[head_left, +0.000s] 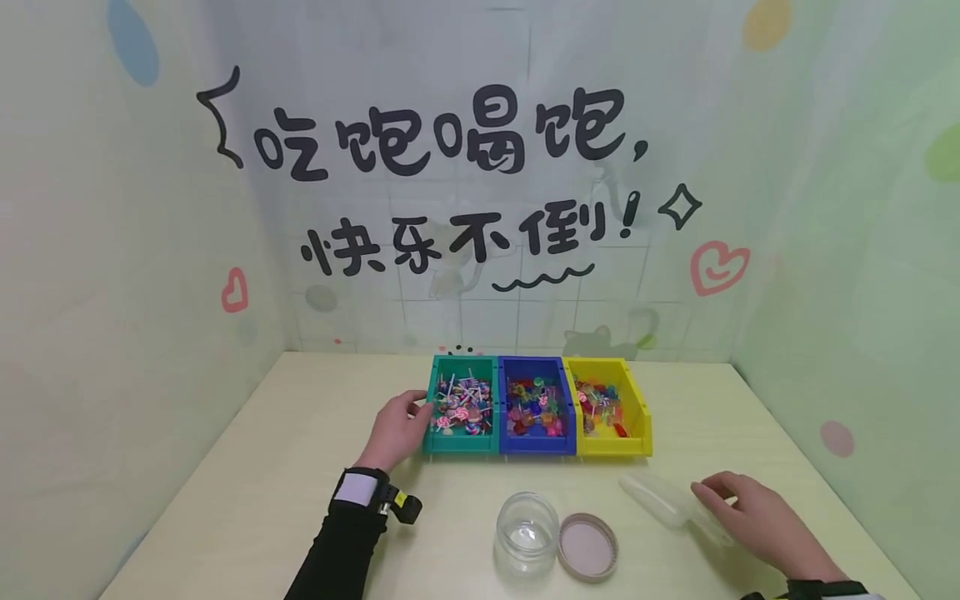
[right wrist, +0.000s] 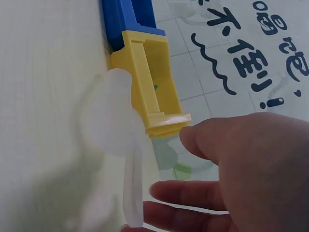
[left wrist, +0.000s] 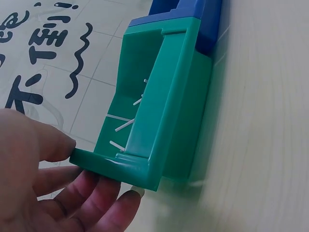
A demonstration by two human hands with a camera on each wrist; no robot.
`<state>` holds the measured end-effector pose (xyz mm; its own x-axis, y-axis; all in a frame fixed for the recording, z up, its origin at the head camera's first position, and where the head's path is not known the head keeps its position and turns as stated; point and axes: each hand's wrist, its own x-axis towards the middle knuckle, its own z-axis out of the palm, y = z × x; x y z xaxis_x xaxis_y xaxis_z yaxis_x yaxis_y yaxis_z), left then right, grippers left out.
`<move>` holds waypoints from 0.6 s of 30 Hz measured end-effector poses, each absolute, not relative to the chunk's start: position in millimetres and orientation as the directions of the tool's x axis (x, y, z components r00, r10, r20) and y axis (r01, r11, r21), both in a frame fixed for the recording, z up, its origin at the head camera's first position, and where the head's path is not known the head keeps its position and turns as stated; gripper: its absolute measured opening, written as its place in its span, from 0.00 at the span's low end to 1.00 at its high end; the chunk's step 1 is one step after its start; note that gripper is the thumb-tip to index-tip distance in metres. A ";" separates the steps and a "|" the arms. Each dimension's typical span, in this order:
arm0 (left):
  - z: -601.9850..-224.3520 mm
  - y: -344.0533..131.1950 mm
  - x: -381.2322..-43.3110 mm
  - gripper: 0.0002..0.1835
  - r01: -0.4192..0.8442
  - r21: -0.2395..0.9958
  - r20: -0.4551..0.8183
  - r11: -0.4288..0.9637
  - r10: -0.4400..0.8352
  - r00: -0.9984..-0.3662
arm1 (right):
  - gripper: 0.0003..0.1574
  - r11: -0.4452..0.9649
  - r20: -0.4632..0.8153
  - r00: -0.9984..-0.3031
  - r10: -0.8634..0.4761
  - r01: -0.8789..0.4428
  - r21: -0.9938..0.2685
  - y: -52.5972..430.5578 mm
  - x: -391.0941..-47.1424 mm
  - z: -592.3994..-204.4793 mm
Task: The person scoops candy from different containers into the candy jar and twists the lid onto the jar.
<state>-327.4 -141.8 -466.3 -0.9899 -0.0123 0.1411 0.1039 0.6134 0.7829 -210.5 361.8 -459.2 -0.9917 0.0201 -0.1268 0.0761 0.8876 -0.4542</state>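
Note:
My left hand (head_left: 396, 432) grips the outer side of a green bin (left wrist: 181, 111), its thumb at the rim and its fingers against the wall below. Inside the bin lie small lollipop-shaped pieces (head_left: 463, 404) with white sticks. Close by my right hand (head_left: 761, 517) is a translucent white scoop (head_left: 654, 498), its rounded end towards the bins. In the right wrist view, the fingertips are right at the scoop's handle (right wrist: 133, 193), while the thumb stands apart from the fingers.
A blue bin (head_left: 537, 446) and a yellow bin (head_left: 615, 446), holding small colourful pieces, adjoin the green one. In front stand an uncovered clear jar (head_left: 527, 533) and a round lid (head_left: 588, 547). A printed backdrop (head_left: 480, 325) encloses the pale table (head_left: 285, 467).

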 end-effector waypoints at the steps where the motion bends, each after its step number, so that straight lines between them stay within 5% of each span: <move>1: -466.3 -141.7 -327.8 0.25 0.094 0.789 0.129 0.607 -0.014 -0.992 | 0.36 0.886 -0.142 -0.990 0.020 0.083 -0.456 363.4 -208.4 -460.8; 18: -470.3 -143.6 -329.4 0.26 -0.008 0.865 -0.001 0.502 -0.013 -1.000 | 0.35 0.698 -0.401 -0.915 0.050 0.319 -0.641 365.7 -194.1 -481.9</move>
<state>-329.4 -143.6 -470.3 -0.9999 -0.0130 -0.0011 -0.0075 0.5023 0.8647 -194.1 365.7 -481.9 -0.9148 0.0496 -0.4008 0.3186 0.6985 -0.6408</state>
